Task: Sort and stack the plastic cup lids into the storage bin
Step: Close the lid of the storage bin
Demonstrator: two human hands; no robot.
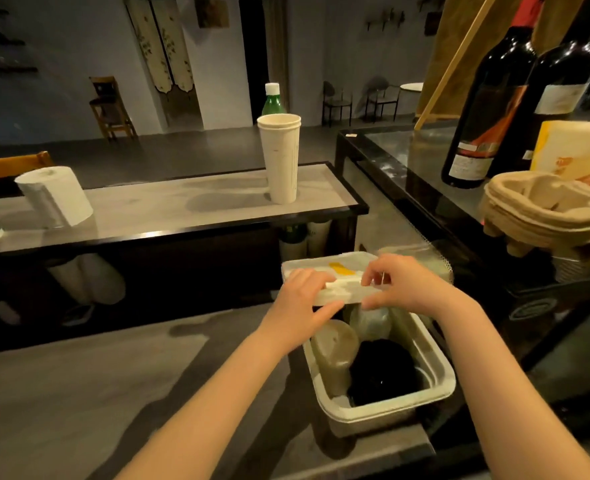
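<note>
Our left hand [298, 306] and right hand [404, 285] both pinch the near edge of the white rectangular plastic cover [342, 291], likely holding it off the pale rectangular storage bin [390, 412] for access. Inside lie sleeved translucent plastic cup lids [333, 355] beside a black lid stack [383, 372].

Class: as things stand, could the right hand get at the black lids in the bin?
Probably yes: the black lids lie uncovered in the bin, just below the right hand, but it must first release the white cover.
</note>
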